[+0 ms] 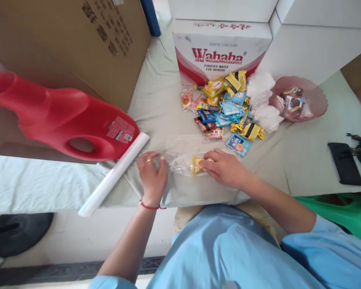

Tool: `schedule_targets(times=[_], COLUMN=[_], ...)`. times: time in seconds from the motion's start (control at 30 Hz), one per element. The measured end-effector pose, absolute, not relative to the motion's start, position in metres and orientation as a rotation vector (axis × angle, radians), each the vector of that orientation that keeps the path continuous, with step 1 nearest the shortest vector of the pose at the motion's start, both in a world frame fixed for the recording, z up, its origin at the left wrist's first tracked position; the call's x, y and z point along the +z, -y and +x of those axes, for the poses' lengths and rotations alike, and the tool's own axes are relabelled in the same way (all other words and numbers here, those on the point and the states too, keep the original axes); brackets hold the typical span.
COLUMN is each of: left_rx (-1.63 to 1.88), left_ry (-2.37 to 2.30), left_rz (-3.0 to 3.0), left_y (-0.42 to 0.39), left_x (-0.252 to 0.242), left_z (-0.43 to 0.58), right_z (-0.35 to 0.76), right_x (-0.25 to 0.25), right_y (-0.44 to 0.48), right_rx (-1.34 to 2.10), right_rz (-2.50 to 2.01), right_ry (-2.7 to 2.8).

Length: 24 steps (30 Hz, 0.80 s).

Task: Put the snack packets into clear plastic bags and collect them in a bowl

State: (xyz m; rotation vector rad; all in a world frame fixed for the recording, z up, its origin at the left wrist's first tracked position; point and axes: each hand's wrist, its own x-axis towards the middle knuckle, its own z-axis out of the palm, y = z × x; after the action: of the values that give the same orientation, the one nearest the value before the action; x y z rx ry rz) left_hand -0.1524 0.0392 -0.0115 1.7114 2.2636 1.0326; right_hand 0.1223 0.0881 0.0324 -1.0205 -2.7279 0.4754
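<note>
My right hand (221, 167) has its fingers closed on a small yellow snack packet (196, 165), which lies over a clear plastic bag (180, 163) near the table's front edge. Just left of the bag, my left hand (152, 173) rests on the cloth with its fingers apart and nothing in them. A heap of wrapped snacks (230, 110) in blue, yellow and red lies beyond the hands. One blue packet (238, 144) sits at the near side of that heap, above my right wrist.
A red jug (87, 120) and a white roll (114, 174) are at the left, before a big brown carton (108, 48). Behind the snacks stands a Wahaha box (219, 56). White plastic bags (263, 100), a pink bowl (317, 102) and a black phone (345, 163) are rightward.
</note>
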Motion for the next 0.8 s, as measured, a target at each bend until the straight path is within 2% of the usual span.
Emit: schedule_targets(times=[0.1,0.17,0.27,0.43,0.6,0.8], left_rx=[1.327,1.433,1.124,0.557,0.463,0.414], left_ry=[-2.385,-2.054,-1.665,-1.909,-1.948,-1.965], left_rz=[1.915,2.326,2.566,2.348,2.315,2.269], left_y=[-0.009,0.007,0.011,-0.018,-0.022,-0.02], left_x=[0.008,0.017,0.016,-0.005,-0.012,-0.01], left_z=[-0.134,-0.115,-0.086,-0.07,-0.072,-0.069], right_z=[0.108,0.106,0.109,0.119,0.116,0.092], right_x=[0.021,0.015,0.013,0.017,0.018,0.02], right_y=[-0.085,-0.086,-0.089,-0.117,-0.159,-0.171], right_rx=[0.554,0.601,0.687,0.887,0.484,0.364], right_rz=[-1.117,-1.143,-1.148,-1.052,-1.393,-1.605], right_ry=[2.781,2.764,2.711,2.615,2.585,2.702])
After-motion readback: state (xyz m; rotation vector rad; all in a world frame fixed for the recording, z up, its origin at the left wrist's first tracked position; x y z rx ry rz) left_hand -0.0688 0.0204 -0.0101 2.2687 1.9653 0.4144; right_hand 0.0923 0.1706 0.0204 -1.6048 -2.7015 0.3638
